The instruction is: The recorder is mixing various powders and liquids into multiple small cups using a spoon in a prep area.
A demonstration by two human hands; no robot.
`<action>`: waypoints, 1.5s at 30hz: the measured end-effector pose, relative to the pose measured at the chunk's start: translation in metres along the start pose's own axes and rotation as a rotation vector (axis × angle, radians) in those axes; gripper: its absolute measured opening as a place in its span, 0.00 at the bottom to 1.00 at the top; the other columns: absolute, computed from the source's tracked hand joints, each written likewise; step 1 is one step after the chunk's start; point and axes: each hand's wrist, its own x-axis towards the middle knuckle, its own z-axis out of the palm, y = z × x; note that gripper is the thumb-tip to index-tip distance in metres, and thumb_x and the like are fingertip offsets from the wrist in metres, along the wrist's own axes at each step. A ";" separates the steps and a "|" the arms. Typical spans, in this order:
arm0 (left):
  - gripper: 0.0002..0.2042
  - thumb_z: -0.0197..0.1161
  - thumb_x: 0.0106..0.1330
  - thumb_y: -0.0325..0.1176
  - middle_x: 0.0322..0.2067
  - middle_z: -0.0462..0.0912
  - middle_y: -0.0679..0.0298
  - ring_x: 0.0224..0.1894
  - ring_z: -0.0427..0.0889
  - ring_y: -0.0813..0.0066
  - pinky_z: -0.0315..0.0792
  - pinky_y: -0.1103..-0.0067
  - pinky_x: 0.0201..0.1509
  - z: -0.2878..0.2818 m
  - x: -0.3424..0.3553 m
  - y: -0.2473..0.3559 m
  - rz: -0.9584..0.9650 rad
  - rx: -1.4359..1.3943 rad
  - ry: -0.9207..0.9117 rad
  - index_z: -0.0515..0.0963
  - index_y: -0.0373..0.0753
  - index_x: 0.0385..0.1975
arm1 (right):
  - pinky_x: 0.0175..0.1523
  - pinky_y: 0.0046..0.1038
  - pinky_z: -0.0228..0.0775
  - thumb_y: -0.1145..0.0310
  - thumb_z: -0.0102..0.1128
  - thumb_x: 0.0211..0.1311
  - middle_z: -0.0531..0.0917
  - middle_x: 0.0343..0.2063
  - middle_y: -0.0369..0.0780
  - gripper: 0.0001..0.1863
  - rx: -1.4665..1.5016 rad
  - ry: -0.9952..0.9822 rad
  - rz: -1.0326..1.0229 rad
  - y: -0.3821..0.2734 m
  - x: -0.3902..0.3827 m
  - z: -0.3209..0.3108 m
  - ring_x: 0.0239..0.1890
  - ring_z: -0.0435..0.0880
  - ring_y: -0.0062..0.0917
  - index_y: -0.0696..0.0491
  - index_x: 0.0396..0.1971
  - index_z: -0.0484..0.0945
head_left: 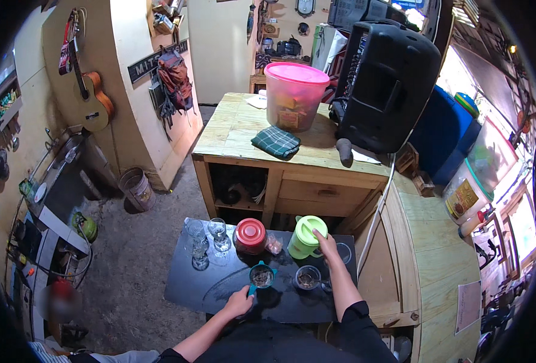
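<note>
My left hand (pixel 238 302) grips the handle of a teal strainer (pixel 261 275), which has dark, wet-looking residue in its mesh. The strainer is above the dark tabletop (pixel 225 281). At the upper right of this table, my right hand (pixel 326 244) is closed at the handle side of a light green lidded pitcher (pixel 303 239), one finger reaching onto its lid. Nearer to me, below the pitcher, stands a clear cup (pixel 307 277) with brown contents. Left of the pitcher are a red-lidded jar (pixel 250 236) and a small clear bag (pixel 274 244). Several clear glasses (pixel 219 235) stand farther left.
Beyond the dark table is a wooden counter (pixel 225 130) with a pink lidded bucket (pixel 297 91), a folded green plaid cloth (pixel 276 141) and a black speaker (pixel 389 85). A white cable (pixel 381 206) hangs down on the right. A pail (pixel 136 189) stands on the floor, left.
</note>
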 end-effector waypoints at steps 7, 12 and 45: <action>0.20 0.50 0.62 0.38 0.38 0.78 0.41 0.43 0.75 0.41 0.67 0.57 0.48 -0.002 -0.006 0.002 -0.012 -0.063 0.027 0.66 0.37 0.53 | 0.44 0.24 0.68 0.55 0.68 0.48 0.84 0.34 0.40 0.23 -0.020 0.165 -0.049 -0.024 -0.021 0.016 0.35 0.81 0.21 0.59 0.38 0.81; 0.21 0.52 0.63 0.39 0.43 0.77 0.42 0.48 0.74 0.43 0.68 0.61 0.51 0.004 0.000 -0.003 -0.018 -0.015 0.012 0.65 0.37 0.54 | 0.41 0.22 0.69 0.63 0.68 0.49 0.84 0.33 0.39 0.18 0.130 0.142 -0.182 -0.020 -0.017 0.013 0.33 0.80 0.19 0.61 0.37 0.81; 0.17 0.50 0.64 0.41 0.42 0.76 0.41 0.48 0.73 0.41 0.67 0.60 0.51 -0.019 0.025 -0.024 0.105 0.023 -0.170 0.68 0.35 0.46 | 0.33 0.24 0.71 0.50 0.70 0.38 0.83 0.21 0.43 0.35 -0.525 0.078 0.074 -0.106 -0.268 0.002 0.22 0.81 0.22 0.51 0.50 0.77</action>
